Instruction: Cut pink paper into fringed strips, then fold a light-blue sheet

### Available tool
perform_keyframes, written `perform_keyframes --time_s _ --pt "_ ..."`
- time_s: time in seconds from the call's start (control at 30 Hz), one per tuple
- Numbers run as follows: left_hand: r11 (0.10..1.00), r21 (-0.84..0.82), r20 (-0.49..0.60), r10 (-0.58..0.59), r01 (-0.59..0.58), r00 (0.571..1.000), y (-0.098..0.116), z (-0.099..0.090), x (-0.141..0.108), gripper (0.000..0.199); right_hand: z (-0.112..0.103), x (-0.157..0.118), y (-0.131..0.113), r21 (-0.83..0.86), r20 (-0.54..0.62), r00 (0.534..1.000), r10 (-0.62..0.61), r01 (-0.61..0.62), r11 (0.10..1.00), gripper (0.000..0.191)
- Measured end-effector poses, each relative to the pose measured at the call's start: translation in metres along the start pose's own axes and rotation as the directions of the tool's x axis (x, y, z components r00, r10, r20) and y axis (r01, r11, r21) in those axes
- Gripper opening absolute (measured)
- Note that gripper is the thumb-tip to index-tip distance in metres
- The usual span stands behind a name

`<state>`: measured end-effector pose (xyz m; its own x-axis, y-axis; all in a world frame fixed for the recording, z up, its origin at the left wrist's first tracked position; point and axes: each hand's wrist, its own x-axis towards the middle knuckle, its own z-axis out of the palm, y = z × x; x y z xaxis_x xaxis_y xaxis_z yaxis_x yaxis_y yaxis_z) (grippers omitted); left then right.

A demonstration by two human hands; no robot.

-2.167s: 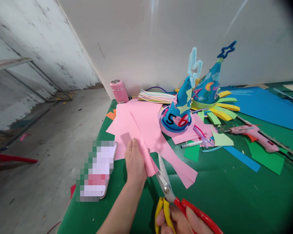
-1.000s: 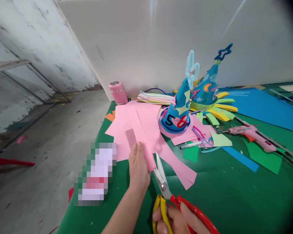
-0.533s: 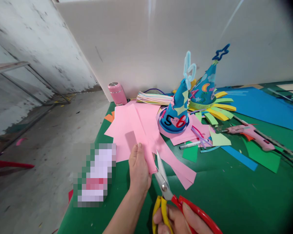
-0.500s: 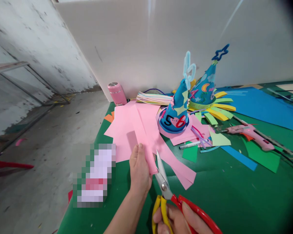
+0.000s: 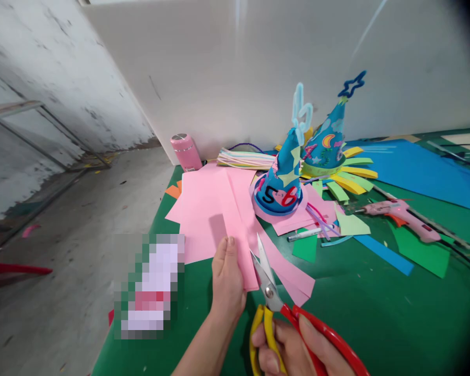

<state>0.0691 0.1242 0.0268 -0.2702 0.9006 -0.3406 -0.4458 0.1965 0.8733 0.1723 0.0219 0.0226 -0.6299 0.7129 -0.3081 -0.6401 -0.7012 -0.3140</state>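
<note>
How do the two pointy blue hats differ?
The front hat carries a black 5 and red 6; the rear hat shows a crescent moon.
The front hat has a pale blue topper, the rear hat a dark blue star.
Both are blue cones standing upright.

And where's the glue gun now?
In the head view, the pink glue gun lies on the right side of the green table, just right of the pale green paper scrap.
</note>
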Motion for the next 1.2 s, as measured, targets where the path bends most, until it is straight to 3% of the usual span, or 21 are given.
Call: perform_keyframes --time_s 0.27,0.4,0.53,0.67,1.0,1.2 --pt "0.999 0.035 -0.064 -0.034 0.036 0.997 -0.005 -0.001 -0.002 0.028 0.001 0.002 -0.006 0.077 -0.001 1.0 0.027 -0.027 0.997 0.059" --pt "0.997 0.059 -0.023 -0.046 0.047 0.999 -0.006 -0.002 -0.004 0.031 0.002 0.004 -0.007 0.066 -0.01 1.0 0.016 -0.015 0.998 0.061" --pt "0.995 0.084 0.001 -0.056 0.056 0.998 -0.003 -0.001 -0.009 0.025 0.003 0.002 -0.008 0.064 0.0 1.0 0.014 -0.014 0.998 0.06" --pt "0.996 0.024 -0.067 -0.083 0.084 0.994 0.002 0.0 -0.014 0.014 0.003 0.0 -0.006 0.068 -0.003 1.0 0.01 -0.01 0.998 0.06" --pt "0.986 0.035 0.14 -0.169 0.165 0.976 0.001 -0.012 -0.025 0.015 0.001 -0.003 -0.005 0.068 -0.012 1.0 0.006 -0.005 0.998 0.059" --pt "0.969 0.075 0.259 -0.246 0.234 0.934 0.001 -0.018 -0.033 0.015 0.003 -0.003 -0.004 0.109 -0.029 1.0 0.0 0.004 0.994 0.05"
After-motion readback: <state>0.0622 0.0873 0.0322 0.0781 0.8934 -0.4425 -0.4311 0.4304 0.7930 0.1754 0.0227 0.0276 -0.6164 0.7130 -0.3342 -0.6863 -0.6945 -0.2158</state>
